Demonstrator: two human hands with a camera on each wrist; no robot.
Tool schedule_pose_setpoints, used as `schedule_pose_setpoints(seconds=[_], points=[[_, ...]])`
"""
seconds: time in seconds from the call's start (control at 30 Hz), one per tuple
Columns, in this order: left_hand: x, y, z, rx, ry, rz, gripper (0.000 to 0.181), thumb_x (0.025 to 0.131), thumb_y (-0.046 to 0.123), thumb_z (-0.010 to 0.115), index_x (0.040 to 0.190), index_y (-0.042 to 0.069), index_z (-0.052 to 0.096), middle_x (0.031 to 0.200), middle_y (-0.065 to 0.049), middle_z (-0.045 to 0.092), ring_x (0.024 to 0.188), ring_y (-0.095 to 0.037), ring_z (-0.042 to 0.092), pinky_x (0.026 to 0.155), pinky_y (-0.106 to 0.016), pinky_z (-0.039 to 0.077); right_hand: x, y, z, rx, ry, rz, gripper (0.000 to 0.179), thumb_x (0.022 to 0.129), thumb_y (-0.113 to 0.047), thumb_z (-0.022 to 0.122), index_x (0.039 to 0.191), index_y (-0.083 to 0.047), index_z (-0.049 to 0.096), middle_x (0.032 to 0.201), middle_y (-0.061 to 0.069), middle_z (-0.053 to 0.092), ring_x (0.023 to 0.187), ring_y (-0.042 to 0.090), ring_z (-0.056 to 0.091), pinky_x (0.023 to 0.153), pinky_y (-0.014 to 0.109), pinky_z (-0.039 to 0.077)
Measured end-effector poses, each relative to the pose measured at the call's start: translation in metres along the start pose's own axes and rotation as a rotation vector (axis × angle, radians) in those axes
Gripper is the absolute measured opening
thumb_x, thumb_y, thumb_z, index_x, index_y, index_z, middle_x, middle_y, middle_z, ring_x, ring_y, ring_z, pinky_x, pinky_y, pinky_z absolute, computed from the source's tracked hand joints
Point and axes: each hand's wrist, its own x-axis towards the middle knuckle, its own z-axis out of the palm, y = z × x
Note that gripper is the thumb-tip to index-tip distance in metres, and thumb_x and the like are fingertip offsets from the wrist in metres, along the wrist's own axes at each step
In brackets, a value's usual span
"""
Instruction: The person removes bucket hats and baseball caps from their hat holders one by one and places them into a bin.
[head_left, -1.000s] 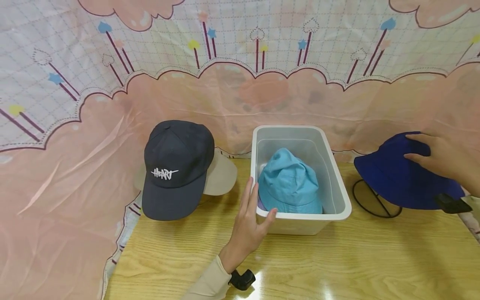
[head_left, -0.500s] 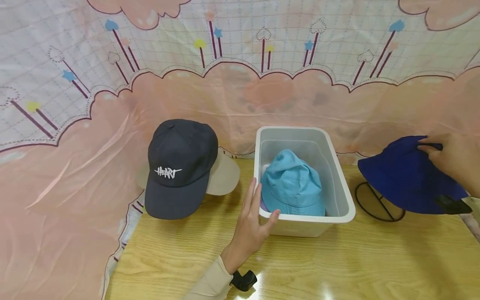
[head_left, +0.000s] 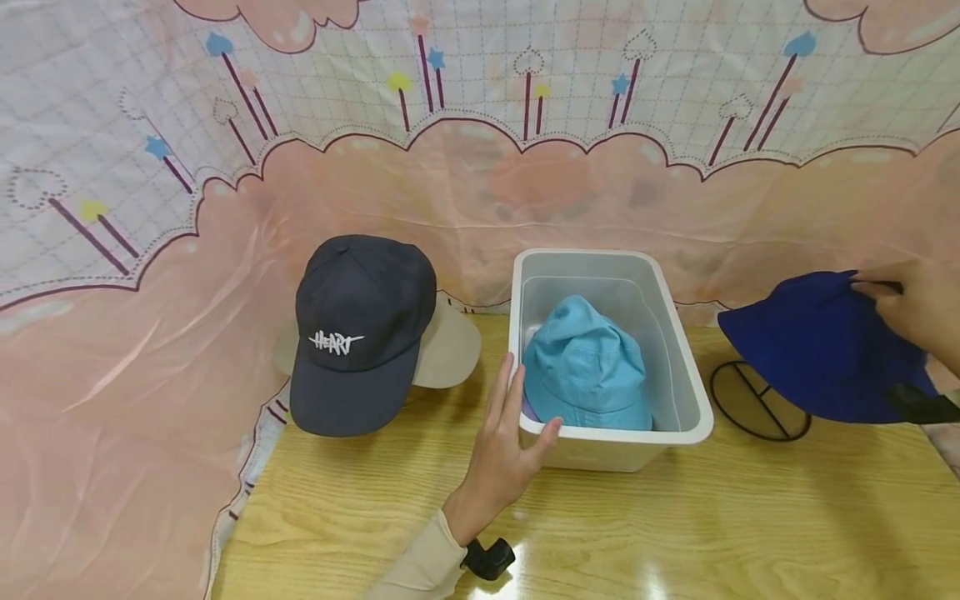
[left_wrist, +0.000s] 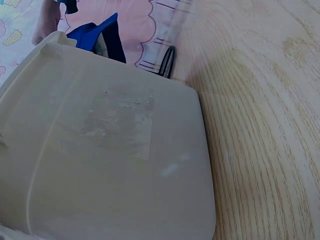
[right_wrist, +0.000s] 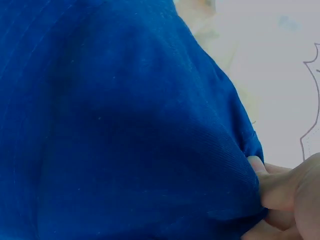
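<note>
My right hand [head_left: 918, 304] pinches the crown of a dark blue bucket hat [head_left: 817, 350] at the right. In the right wrist view, thumb and fingers [right_wrist: 280, 190] gather the hat's cloth. The hat's brim hangs above a black wire stand [head_left: 757, 404]. My left hand [head_left: 498, 458] rests at the near left corner of a pale plastic bin [head_left: 686, 379], its fingers straight along the side and its thumb on the front rim. Inside the bin lies a light blue hat [head_left: 588, 367], with a bit of purple showing beneath it.
On the left, a dark cap [head_left: 360, 308] lettered HEART sits raised over a beige hat [head_left: 450, 346]. Behind everything hangs a pink and white patterned cloth [head_left: 450, 192]. The wooden table [head_left: 637, 533] carries it all.
My right hand's fingers, spread over the crown earlier, have closed to a pinch on the blue bucket hat. The hand sits slightly further right. My left hand stays on the bin.
</note>
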Motion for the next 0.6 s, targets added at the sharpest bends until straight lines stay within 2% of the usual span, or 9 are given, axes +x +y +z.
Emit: schedule_pose_setpoints(seconds=[0.07,0.17,0.2,0.3,0.33,0.4,0.5,0.53,0.6], points=[[0.001,0.001,0.0,-0.002,-0.001,-0.001,0.074,0.095,0.045,0.051,0.144,-0.006,0.03,0.153,-0.02,0.019,0.138,-0.031,0.026,0.101,-0.047,0.037,0.0,0.005,0.001,0.002,0.029,0.015,0.031,0.087,0.011,0.037,0.109,0.024,0.055,0.116,0.043,0.048,0.1,0.049,0.052,0.063,0.043,0.04],[0.001,0.001,0.0,-0.003,0.001,0.001,0.074,0.095,0.045,0.051,0.145,-0.006,0.029,0.153,-0.02,0.019,0.138,-0.031,0.026,0.1,-0.047,0.038,0.0,0.005,-0.004,0.037,0.076,0.001,0.032,0.086,0.013,0.035,0.109,0.024,0.054,0.111,0.045,0.049,0.089,0.049,0.054,0.053,0.026,0.032],[0.002,0.001,0.0,-0.001,0.002,0.002,0.074,0.095,0.045,0.051,0.145,-0.006,0.029,0.153,-0.02,0.019,0.138,-0.031,0.026,0.1,-0.047,0.038,-0.001,0.003,-0.005,0.038,0.101,-0.003,0.032,0.086,0.013,0.036,0.109,0.023,0.056,0.109,0.045,0.05,0.079,0.034,0.058,0.051,0.022,0.027],[0.002,0.001,0.0,0.002,0.005,0.002,0.074,0.095,0.045,0.05,0.144,-0.006,0.03,0.153,-0.02,0.019,0.138,-0.031,0.026,0.1,-0.047,0.038,-0.002,-0.009,-0.014,0.073,0.153,-0.025,0.028,0.088,0.013,0.039,0.105,0.025,0.057,0.105,0.047,0.05,0.068,0.014,0.061,0.051,0.014,0.022],[0.002,0.001,0.0,0.003,0.006,0.001,0.074,0.095,0.045,0.05,0.144,-0.006,0.03,0.153,-0.02,0.02,0.138,-0.031,0.026,0.1,-0.047,0.038,-0.002,-0.013,-0.016,0.068,0.169,-0.021,0.027,0.088,0.013,0.039,0.104,0.025,0.057,0.104,0.047,0.05,0.065,0.012,0.06,0.051,0.013,0.021],[0.003,0.001,0.0,0.005,0.009,0.0,0.075,0.095,0.046,0.05,0.144,-0.006,0.03,0.153,-0.02,0.02,0.138,-0.031,0.027,0.1,-0.047,0.039,-0.002,-0.018,-0.019,0.078,0.212,-0.014,0.024,0.089,0.012,0.042,0.102,0.025,0.058,0.101,0.047,0.051,0.062,-0.017,0.042,0.051,0.009,0.02],[0.004,0.001,0.0,0.006,0.011,-0.001,0.075,0.095,0.047,0.049,0.145,-0.005,0.03,0.153,-0.02,0.02,0.138,-0.031,0.027,0.1,-0.046,0.039,-0.003,-0.017,-0.021,0.123,0.231,0.013,0.028,0.089,0.011,0.039,0.108,0.026,0.054,0.106,0.046,0.05,0.072,-0.026,0.031,0.059,0.006,0.023],[0.004,0.001,0.0,0.005,0.011,0.0,0.075,0.095,0.047,0.049,0.145,-0.005,0.03,0.153,-0.019,0.02,0.138,-0.03,0.027,0.1,-0.046,0.038,-0.004,-0.014,-0.021,0.13,0.241,0.015,0.029,0.089,0.011,0.039,0.109,0.025,0.054,0.111,0.04,0.054,0.074,-0.025,0.033,0.061,0.006,0.023],[0.005,0.001,0.0,0.005,0.007,0.001,0.075,0.095,0.047,0.05,0.145,-0.004,0.029,0.153,-0.019,0.02,0.138,-0.03,0.026,0.1,-0.046,0.038,-0.005,-0.007,-0.019,0.187,0.264,0.012,0.036,0.088,0.009,0.037,0.117,0.018,0.056,0.118,0.003,0.064,0.076,-0.029,0.024,0.069,0.004,0.024]])
